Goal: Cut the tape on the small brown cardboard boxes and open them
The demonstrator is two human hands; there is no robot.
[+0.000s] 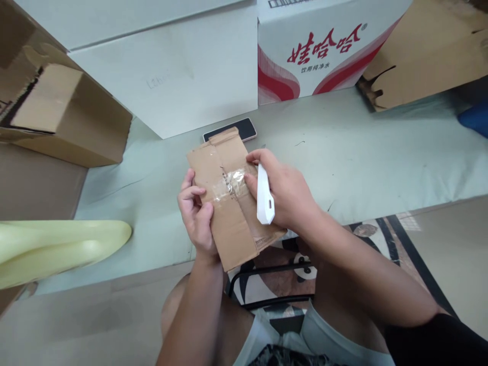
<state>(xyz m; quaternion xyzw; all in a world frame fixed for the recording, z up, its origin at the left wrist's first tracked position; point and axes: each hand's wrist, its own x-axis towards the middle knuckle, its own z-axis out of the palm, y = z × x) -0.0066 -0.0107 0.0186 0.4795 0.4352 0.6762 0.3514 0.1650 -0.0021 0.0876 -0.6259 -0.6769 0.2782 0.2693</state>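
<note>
A small flat cardboard box [232,223], its seam crossed by clear shiny tape [237,177], is held tilted above the front part of the table. My left hand [196,216] grips its left edge, fingers curled with the thumb on the top face. In my right hand [285,188] is a white box cutter [264,198] with a faceted handle and a small slot near its end. Its blade does not show. The right index finger and thumb tip rest at the box's right side, by the tape.
Behind the box lies a dark-faced phone [246,129] on the pale green table cover [400,152]. White cartons [213,76] and a red-and-white printed carton [328,56] stand at the back. Open cardboard boxes [91,117] flank both sides. A yellow curved object [76,244] juts in from the left.
</note>
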